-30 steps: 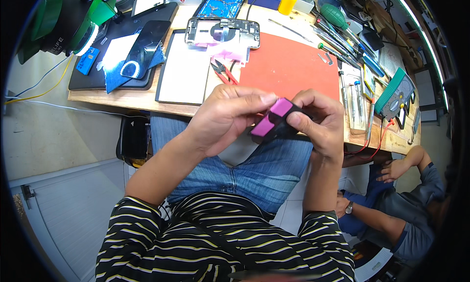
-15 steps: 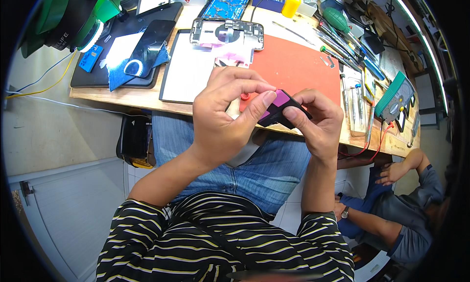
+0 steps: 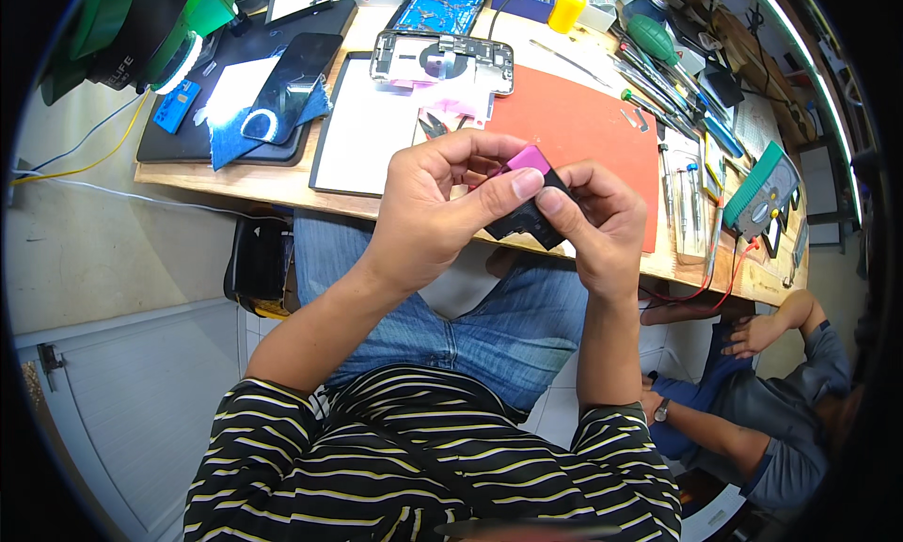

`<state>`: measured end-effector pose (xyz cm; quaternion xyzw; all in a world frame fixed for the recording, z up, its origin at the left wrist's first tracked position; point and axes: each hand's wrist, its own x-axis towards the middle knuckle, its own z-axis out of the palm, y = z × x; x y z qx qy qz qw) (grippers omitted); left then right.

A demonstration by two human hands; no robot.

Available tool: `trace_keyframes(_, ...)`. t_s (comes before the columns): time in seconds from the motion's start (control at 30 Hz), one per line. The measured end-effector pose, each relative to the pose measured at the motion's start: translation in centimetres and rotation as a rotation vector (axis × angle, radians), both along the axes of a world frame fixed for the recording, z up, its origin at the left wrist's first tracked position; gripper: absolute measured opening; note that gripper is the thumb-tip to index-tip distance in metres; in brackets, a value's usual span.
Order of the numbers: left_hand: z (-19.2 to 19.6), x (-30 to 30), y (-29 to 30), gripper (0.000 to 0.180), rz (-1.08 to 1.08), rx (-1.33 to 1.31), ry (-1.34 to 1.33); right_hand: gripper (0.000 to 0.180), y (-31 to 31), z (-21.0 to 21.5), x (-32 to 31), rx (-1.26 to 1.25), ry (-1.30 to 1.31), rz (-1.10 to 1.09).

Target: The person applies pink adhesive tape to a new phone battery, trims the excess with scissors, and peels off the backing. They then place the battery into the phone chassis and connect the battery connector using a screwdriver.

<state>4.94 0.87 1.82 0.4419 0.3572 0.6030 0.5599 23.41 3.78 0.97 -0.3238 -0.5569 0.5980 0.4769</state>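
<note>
- Two bare hands meet above the lap, in front of the near edge of the wooden desk (image 3: 282, 187); the left hand (image 3: 428, 213) curls over from the left, its fingers (image 3: 503, 187) closed around a small black block with a magenta top (image 3: 527, 204); the right hand (image 3: 597, 218) grips the same block from the right, thumb tip pressed against its black side, touching the left thumb.
- The block looks hard and boxy, matte black below and glossy magenta above; most of it is hidden by the fingers.
- Behind the hands a flat red-orange mat (image 3: 578, 128) lies on the desk, smooth and rectangular; just left of it sits a white sheet in a dark frame (image 3: 362, 133).
- An opened phone body (image 3: 442, 61) rests at the far edge of the white sheet, a metal frame with its inner parts showing; pale pink scraps lie just beside it.
- A shallow blue tray (image 3: 442, 1) behind the phone holds small metal pieces, too small to tell apart.
- On a black mat (image 3: 202, 128) at the left lie a dark glass phone screen (image 3: 292, 72) and a piece of blue cloth (image 3: 240, 138).
- A yellow squeeze bottle (image 3: 567, 8) stands upright near the far edge; slim screwdrivers and tweezers (image 3: 658, 91) lie in a row at the right.
</note>
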Motion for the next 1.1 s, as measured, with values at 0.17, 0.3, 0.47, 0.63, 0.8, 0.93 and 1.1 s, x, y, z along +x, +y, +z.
trace_keyframes(0.17,-0.3,-0.3,0.4,0.019,0.059,-0.02,0.121,0.015,-0.5,-0.2,-0.4,0.059,-0.088,-0.019)
trace_keyframes(0.3,-0.5,-0.9,0.5,0.02,0.031,-0.073,0.109,0.016,-0.9,-0.4,-0.8,-0.03,-0.033,-0.022)
trace_keyframes(0.47,-0.5,-1.7,0.9,0.021,-0.02,-0.038,0.15,0.016,-1.1,-0.5,-1.1,-0.051,0.018,-0.034)
trace_keyframes(0.63,-0.7,-1.9,1.0,0.021,-0.036,-0.064,0.05,0.015,-0.7,-0.5,-0.7,-0.086,0.023,-0.03)
trace_keyframes(0.8,-1.2,-2.4,0.1,0.023,-0.157,-0.053,0.302,0.018,0.1,0.1,1.4,-0.161,-0.226,0.182)
trace_keyframes(0.93,-1.4,-2.6,-0.6,0.033,-0.233,-0.052,0.518,0.02,1.5,1.2,4.4,-0.108,-0.482,0.146)
trace_keyframes(1.1,-1.8,-4.3,1.4,0.039,0.33,0.266,1.025,0.021,5.2,0.4,5.4,0.006,-0.579,0.035)
